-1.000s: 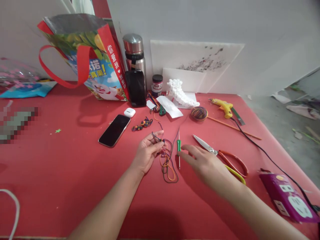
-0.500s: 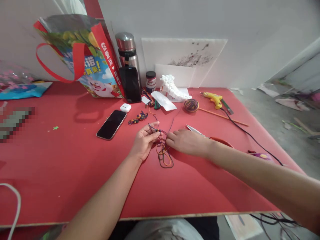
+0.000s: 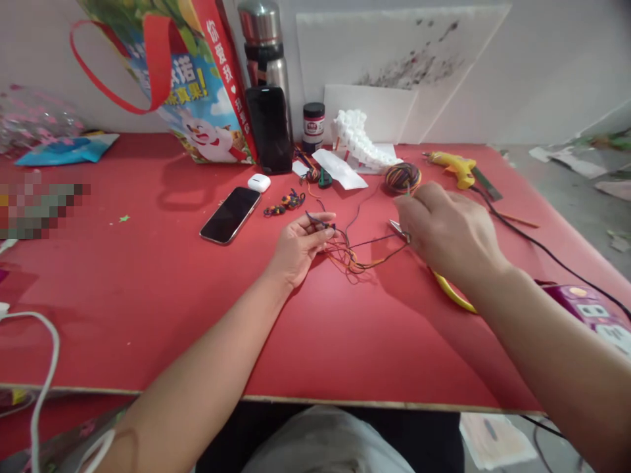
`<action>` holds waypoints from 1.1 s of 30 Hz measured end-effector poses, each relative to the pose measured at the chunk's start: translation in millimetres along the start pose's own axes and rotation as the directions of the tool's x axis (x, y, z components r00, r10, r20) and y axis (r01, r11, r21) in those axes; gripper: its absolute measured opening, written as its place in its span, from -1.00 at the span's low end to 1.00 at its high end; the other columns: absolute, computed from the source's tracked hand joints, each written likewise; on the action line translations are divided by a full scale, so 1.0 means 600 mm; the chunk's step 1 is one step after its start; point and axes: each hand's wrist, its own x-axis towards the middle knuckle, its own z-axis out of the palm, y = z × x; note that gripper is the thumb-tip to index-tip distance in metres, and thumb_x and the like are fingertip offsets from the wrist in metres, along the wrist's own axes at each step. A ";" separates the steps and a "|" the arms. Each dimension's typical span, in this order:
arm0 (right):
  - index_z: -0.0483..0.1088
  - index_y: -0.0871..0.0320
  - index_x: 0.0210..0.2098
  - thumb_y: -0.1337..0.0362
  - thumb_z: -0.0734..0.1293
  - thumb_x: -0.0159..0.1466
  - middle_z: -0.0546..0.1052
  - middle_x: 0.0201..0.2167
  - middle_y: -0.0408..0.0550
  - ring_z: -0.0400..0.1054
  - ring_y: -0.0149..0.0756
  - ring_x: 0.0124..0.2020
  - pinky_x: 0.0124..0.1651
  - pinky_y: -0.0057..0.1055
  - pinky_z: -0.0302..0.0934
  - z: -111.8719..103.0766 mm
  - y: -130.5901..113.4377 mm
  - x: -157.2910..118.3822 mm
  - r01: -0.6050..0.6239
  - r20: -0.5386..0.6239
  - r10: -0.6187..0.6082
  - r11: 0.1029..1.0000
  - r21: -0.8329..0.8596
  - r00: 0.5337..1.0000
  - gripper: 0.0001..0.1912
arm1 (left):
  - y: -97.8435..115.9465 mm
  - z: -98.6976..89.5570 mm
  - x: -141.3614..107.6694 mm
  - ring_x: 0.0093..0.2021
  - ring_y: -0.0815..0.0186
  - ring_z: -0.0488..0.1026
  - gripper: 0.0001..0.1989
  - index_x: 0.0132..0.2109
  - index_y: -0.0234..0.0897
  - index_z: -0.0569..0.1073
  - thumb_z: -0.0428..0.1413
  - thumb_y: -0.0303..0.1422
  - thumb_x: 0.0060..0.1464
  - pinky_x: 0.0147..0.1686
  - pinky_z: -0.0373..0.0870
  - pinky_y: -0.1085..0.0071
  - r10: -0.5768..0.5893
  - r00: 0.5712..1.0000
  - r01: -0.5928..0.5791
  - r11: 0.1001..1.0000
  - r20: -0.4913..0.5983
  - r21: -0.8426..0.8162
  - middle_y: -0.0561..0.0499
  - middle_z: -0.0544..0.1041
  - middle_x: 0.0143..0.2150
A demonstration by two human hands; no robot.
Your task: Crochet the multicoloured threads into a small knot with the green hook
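Note:
My left hand is closed around a small knotted part of the multicoloured cord, thumb against fingers. Loops of this cord lie on the red table to its right, and strands run on to my right hand. That hand is raised above the scissors, its fingers closed on the cord; its fingertips are partly hidden. Behind it sits a ball of multicoloured cord, with one thin strand trailing toward my left hand. A braided cord piece lies behind my left hand.
On the red table are a phone, a white earphone case, a yellow glue gun with a black cable, and a white model. A dark phone leans against a steel flask, beside a printed bag.
My right hand has moved right and away from my left hand, drawing strands of cord out between them. The view has shifted, and more of the purple packet at the right shows.

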 end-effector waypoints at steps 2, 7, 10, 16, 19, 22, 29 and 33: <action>0.49 0.16 -0.15 0.49 0.16 0.43 0.49 -0.39 0.04 0.08 -0.26 -0.49 -0.39 -0.22 -0.26 -0.002 -0.024 0.007 -0.120 -0.008 0.121 0.978 -0.172 0.993 -0.72 | 0.002 0.000 -0.002 -0.33 0.40 0.62 -0.68 -0.20 -0.33 0.70 0.51 -0.54 -0.18 -0.34 0.40 0.54 0.010 1.000 -0.010 1.000 0.002 0.001 0.05 0.62 -0.41; 0.49 0.14 0.07 0.39 0.15 0.50 0.57 -0.37 -0.01 0.31 -0.26 -0.46 -0.42 -0.32 -0.04 0.025 -0.084 0.011 0.045 -0.072 -0.059 0.984 -0.173 0.996 -0.68 | 0.004 -0.002 -0.004 -0.30 0.42 0.60 -0.65 -0.14 -0.34 0.72 0.52 -0.53 -0.15 -0.30 0.42 0.54 0.046 0.998 -0.045 0.999 0.042 -0.011 0.06 0.59 -0.39; 0.47 0.14 0.16 0.48 0.14 0.45 0.55 -0.42 -0.02 0.34 -0.20 -0.46 -0.40 -0.29 0.03 0.050 -0.077 0.007 -0.006 -0.095 -0.013 0.980 -0.201 0.995 -0.59 | 0.004 -0.003 -0.001 -0.29 0.40 0.61 -0.68 -0.14 -0.33 0.72 0.49 -0.55 -0.11 -0.30 0.43 0.53 0.027 0.999 -0.026 1.000 0.034 -0.011 0.05 0.61 -0.38; 0.20 0.15 0.44 0.51 0.15 0.39 0.49 0.32 0.42 0.49 0.25 0.22 0.05 0.12 0.40 0.080 -0.044 0.009 -0.160 -0.269 0.143 0.986 -0.043 0.953 -0.35 | 0.002 0.001 -0.003 -0.31 0.40 0.62 -0.67 -0.14 -0.31 0.72 0.48 -0.56 -0.12 -0.34 0.42 0.54 -0.010 0.999 0.010 1.000 0.038 0.000 0.05 0.62 -0.41; 0.15 0.08 0.48 0.46 0.17 0.44 0.44 0.40 0.38 0.43 0.25 0.35 0.14 0.20 0.41 0.087 -0.044 0.007 -0.149 -0.333 0.171 0.985 0.091 0.927 -0.37 | 0.002 0.001 -0.005 -0.32 0.40 0.63 -0.66 -0.14 -0.33 0.72 0.49 -0.56 -0.14 -0.33 0.43 0.56 -0.015 0.999 0.016 1.000 0.028 -0.001 0.04 0.63 -0.40; 0.33 0.06 0.31 0.26 0.28 0.50 0.59 0.24 0.30 0.57 0.13 0.16 0.10 0.09 0.47 0.085 -0.052 -0.001 -0.113 -0.396 0.218 0.956 0.271 0.892 -0.60 | 0.005 -0.001 -0.005 -0.31 0.40 0.63 -0.64 -0.13 -0.35 0.71 0.49 -0.58 -0.15 -0.35 0.42 0.56 -0.016 1.000 0.016 1.000 0.011 -0.008 0.05 0.61 -0.40; 0.58 0.06 0.11 -0.09 0.25 0.58 0.68 -0.37 -0.08 0.52 -0.31 -0.52 -0.38 -0.34 0.36 0.006 -0.119 0.013 -0.217 0.030 0.395 0.438 0.872 0.918 -0.56 | 0.009 -0.002 -0.002 -0.33 0.44 0.60 -0.67 -0.17 -0.35 0.72 0.49 -0.56 -0.17 -0.40 0.33 0.60 0.021 1.000 -0.021 0.999 -0.006 -0.036 0.04 0.59 -0.41; 0.68 0.00 -0.10 -0.06 0.35 0.53 0.65 -0.38 -0.06 0.45 -0.29 -0.54 -0.44 -0.28 0.34 -0.021 -0.119 0.044 -0.120 0.014 0.619 0.131 0.984 0.785 -0.65 | 0.011 -0.002 -0.004 -0.32 0.42 0.61 -0.71 -0.22 -0.35 0.72 0.50 -0.56 -0.17 -0.39 0.34 0.58 0.028 1.000 -0.028 0.999 -0.003 -0.033 0.03 0.60 -0.41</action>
